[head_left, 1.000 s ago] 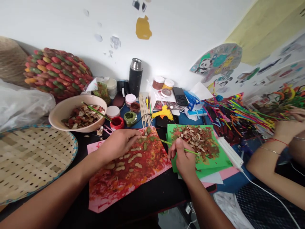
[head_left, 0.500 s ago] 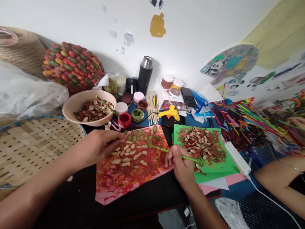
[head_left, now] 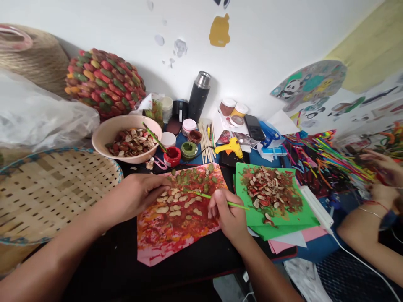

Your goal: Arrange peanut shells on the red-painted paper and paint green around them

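My right hand [head_left: 229,212] grips a thin green paintbrush [head_left: 236,205], its tip pointing left over the peanut shells. Below the brush lies a pink sheet [head_left: 176,247] smeared with red and orange paint. Several unpainted peanut shells [head_left: 175,213] rest on its middle, and green-painted shells [head_left: 208,179] sit along its far side. At the sheet's left, my left hand [head_left: 147,192] has its thumb and fingers closed together beside the shells. What those fingertips hold, if anything, is hidden.
Behind the sheet stand a red paint jar [head_left: 172,157], a green paint jar [head_left: 189,151] and a bowl of shells [head_left: 100,147]. A yellow glue gun [head_left: 231,147] lies behind. Green paper [head_left: 252,220] with shell pieces is at right, near another person's arm [head_left: 362,222].
The brush in my right hand has moved left, its tip now nearer the left hand's fingers. The whole view has shifted slightly. The other person's hands show more at right.
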Motion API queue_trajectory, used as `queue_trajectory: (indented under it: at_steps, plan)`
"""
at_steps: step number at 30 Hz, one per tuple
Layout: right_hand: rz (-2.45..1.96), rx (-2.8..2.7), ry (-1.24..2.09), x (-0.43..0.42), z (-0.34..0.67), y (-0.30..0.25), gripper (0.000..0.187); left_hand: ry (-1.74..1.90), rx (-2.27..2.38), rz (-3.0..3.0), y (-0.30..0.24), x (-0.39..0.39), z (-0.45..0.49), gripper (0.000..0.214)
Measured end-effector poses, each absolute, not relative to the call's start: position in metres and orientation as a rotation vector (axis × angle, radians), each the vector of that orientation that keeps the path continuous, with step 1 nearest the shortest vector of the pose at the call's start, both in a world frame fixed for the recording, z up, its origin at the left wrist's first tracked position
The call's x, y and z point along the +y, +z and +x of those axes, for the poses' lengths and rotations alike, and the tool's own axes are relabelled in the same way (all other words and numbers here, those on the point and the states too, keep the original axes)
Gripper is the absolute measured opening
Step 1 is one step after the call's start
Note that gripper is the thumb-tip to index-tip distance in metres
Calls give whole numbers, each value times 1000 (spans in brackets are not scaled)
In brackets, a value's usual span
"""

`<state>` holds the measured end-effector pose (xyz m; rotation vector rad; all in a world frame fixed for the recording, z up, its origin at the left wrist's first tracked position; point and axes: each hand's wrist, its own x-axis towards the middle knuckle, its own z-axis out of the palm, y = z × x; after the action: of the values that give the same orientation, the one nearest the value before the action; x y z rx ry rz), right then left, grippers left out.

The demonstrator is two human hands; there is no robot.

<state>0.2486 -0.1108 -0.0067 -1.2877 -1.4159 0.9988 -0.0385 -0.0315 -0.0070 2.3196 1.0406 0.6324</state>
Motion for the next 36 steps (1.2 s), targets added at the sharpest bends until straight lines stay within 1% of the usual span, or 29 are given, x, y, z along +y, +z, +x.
queue_trajectory:
  at_steps: [11,18,23,29,36]
  plan:
    - [-1325,-1383,1010,-107,249,-11,60,664,1072,2349,-12,-34,-47,52]
    - [-1352,-1287,1002,-108,249,-10,61,643,1069,2361,-14,-34,-49,51]
    - [-1312,-1429,995,-107,243,-11,60,680,1084,2397,-14,-36,-48,57]
    - [-1335,-1344,987,-103,244,-12,59,639,1121,2363,-16,-36,-48,55]
    - [-1324,-1402,991,-105,243,-14,58,678,1096,2376,-16,-36,-49,53]
